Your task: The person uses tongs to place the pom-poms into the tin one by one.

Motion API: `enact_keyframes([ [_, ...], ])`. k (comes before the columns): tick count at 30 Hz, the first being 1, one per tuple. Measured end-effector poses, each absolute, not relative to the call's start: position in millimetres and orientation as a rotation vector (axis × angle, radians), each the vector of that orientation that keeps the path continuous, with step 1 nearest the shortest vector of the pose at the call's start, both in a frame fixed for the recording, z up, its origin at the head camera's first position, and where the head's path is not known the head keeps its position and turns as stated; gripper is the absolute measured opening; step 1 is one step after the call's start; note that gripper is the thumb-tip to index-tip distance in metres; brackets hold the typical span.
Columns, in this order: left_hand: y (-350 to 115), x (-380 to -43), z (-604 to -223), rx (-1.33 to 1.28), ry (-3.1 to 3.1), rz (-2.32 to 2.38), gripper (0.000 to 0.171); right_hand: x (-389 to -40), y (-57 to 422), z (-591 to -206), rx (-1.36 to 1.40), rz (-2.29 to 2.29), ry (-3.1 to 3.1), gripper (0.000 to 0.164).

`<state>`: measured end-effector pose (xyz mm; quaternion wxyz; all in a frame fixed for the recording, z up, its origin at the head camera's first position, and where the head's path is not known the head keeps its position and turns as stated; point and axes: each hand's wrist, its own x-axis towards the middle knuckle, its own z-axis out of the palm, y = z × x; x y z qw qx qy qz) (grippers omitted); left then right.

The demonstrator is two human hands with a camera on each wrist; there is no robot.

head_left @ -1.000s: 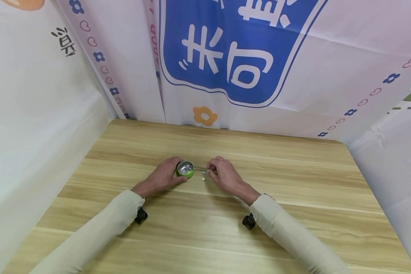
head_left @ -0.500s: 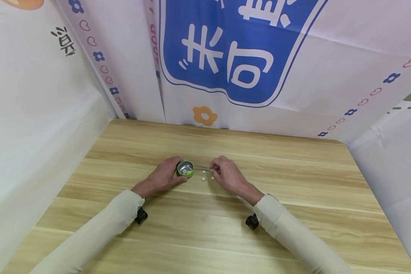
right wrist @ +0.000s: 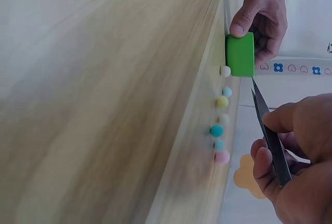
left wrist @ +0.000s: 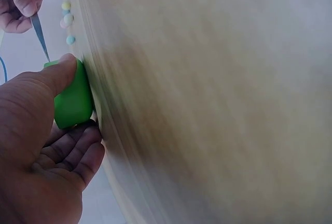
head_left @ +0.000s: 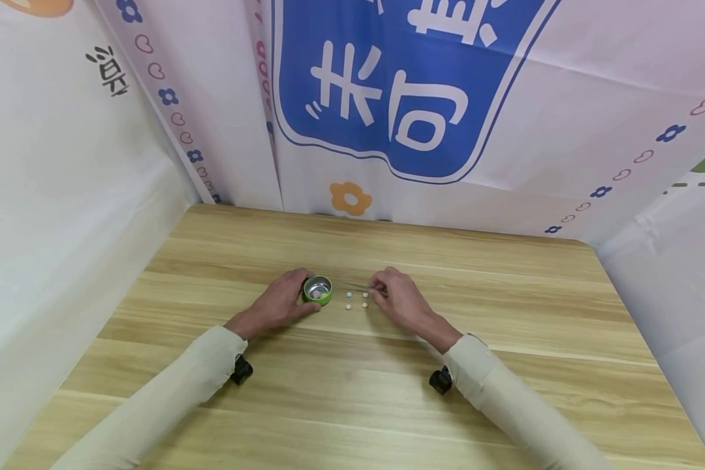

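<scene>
Green cup: the cup (right wrist: pixel 241 55) stands upright on the counter, its metal-lined mouth facing up, with a few small pinkish and greenish pieces (head_left: pixel 317 295) inside.
Left hand: wrapped round the cup, the hand (head_left: pixel 279 301) has its thumb on the near side and its fingers round toward the far side.
Tweezers: the slim metal tweezers (right wrist: pixel 271 141) point toward the cup; in the head view their tips lie just beside the rim, apart from it, and no bead shows between them.
Right hand: the hand (head_left: pixel 401 297) pinches the tweezers between thumb and fingers.
Beads: seven show in the right wrist view, among them a white bead (right wrist: pixel 225 71), a yellow bead (right wrist: pixel 222 101), a teal bead (right wrist: pixel 216 130) and a pink bead (right wrist: pixel 222 157); all lie loose between the cup and the right hand.
Risk of rolling: the beads look round, so a glancing touch from the tips or knuckles could scatter them.
Risk of slipping: too hard or off-centre a squeeze could shoot a bead out.
Risk of tipping: the cup looks light; tweezers knocking its rim might tilt it if the left hand's hold loosened.
Counter: wood-grain counter (head_left: pixel 329 391) beneath everything.
Backdrop: printed white backdrop (head_left: pixel 505 196) behind.
</scene>
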<state>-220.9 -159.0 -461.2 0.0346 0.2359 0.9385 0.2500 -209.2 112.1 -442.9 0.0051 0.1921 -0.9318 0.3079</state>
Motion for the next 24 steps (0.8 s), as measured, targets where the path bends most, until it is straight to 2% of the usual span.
enact_keyframes([
  [24,-159.6,-219.2,-460.1,0.712,2.881,0.786,0.063,-207.3,145.7,-447.5,0.496,0.927,-2.95,0.013],
])
